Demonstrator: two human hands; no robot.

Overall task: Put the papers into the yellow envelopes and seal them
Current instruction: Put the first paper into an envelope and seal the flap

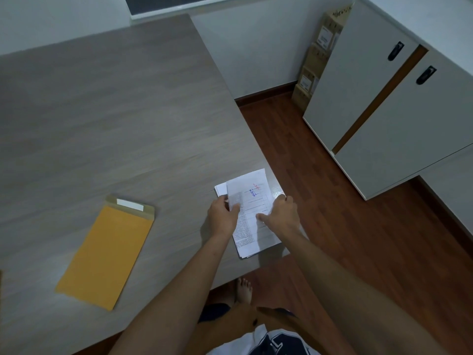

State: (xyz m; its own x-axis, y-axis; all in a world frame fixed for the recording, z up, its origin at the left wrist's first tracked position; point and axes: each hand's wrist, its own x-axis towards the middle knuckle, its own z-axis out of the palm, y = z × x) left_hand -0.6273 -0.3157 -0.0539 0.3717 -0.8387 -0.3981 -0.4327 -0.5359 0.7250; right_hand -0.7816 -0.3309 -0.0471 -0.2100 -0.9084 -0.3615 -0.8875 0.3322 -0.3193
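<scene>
A home room; grey wooden table [102,103], white cabinets [384,103], stacked cardboard boxes [314,60], wooden floor [332,226].

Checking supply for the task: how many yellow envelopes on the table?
1. The envelope lies flat at the table's left, flap open, apart from the papers. More could be stacked beneath it.

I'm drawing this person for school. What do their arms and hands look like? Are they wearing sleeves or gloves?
Both arms are bare all the way down, with no sleeves showing. The left hand and right hand wear no gloves, and I can't see any rings, watch or bracelets. The fingers are short and rounded.
</scene>
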